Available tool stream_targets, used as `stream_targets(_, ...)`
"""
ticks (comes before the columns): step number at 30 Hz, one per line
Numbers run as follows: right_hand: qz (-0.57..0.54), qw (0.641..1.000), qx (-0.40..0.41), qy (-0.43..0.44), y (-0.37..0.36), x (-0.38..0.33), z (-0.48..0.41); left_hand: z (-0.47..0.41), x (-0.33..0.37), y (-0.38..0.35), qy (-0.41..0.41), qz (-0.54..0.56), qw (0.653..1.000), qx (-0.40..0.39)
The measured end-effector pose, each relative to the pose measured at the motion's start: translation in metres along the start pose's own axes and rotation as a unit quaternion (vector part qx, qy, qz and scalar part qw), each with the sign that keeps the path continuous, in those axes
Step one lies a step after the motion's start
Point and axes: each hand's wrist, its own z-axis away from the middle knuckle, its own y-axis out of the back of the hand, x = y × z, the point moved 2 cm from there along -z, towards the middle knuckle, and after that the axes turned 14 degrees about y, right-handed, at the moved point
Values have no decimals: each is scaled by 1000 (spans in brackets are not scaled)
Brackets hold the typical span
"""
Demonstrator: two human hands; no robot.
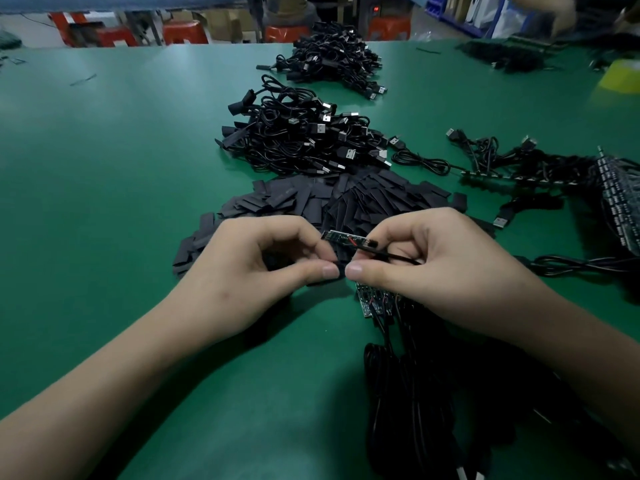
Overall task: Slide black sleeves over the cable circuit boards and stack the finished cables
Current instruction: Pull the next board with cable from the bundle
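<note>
My right hand (433, 268) pinches a black cable whose small green circuit board (341, 237) sticks out bare to the left. My left hand (263, 268) pinches a black sleeve (341, 271) between thumb and fingers, just below the board; most of the sleeve is hidden by the fingers. The two thumbs nearly touch. Beyond the hands lies a spread of loose flat black sleeves (346, 199). Farther back sits a pile of sleeved cables (298, 140) with USB plugs. Under my right hand lie more bare boards (372, 301) with their cables.
A second cable pile (332, 57) lies at the far middle of the green table (104, 150). Unsleeved cables with boards (540, 168) run along the right side. Coiled black cable (408, 410) lies near the front edge. Red stools (183, 31) stand behind the table.
</note>
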Motion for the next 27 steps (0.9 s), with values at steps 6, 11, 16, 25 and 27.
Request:
stream_targets(6, -67, 997, -43, -9, -2, 5, 1, 2, 0, -13, 37, 158, 987, -12)
stream_targets(11, -111, 993, -32, -3, -1, 5, 2, 5, 4, -16, 25, 143, 989, 27)
stream_targets(16, -85, 996, -17, -6, 0, 7, 3, 12, 17, -13, -117, -108, 976, 147)
stream_targets(25, -18, 999, 14, 28, 10, 5, -1, 10, 12, 0, -75, -67, 970, 221)
stream_targets(27, -11, 999, 15, 29, 11, 5, 0, 9, 11, 0, -70, -56, 971, 222)
